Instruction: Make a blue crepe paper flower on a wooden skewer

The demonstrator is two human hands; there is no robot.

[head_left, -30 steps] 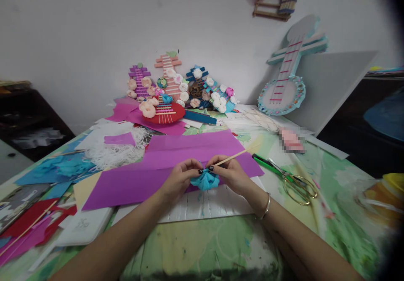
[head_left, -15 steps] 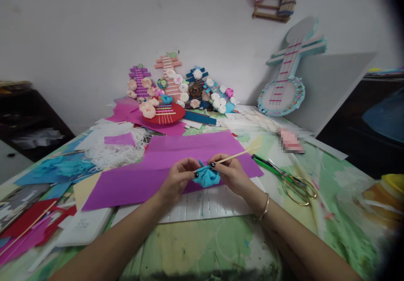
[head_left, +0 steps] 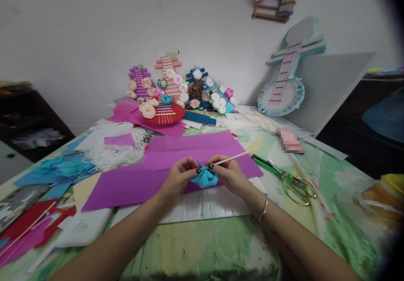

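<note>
Both hands meet around a gathered piece of blue crepe paper above the table's middle. My left hand pinches its left edge between thumb and fingers. My right hand pinches the top of the paper, along with a thin wooden stick that points up to the right. Purple sheets lie behind and below the hands, partly over a white ridged board. Where the stick's lower end meets the paper, fingers hide it.
Gold-handled scissors and a green cutter lie to the right, near a yellow-lidded jar. White shreds, blue crepe paper and a white box are at left. Flower-decorated paper instruments stand against the wall.
The blue paper and the fingers of both hands have shifted slightly left. My right fingers have moved a little along the top of the paper.
</note>
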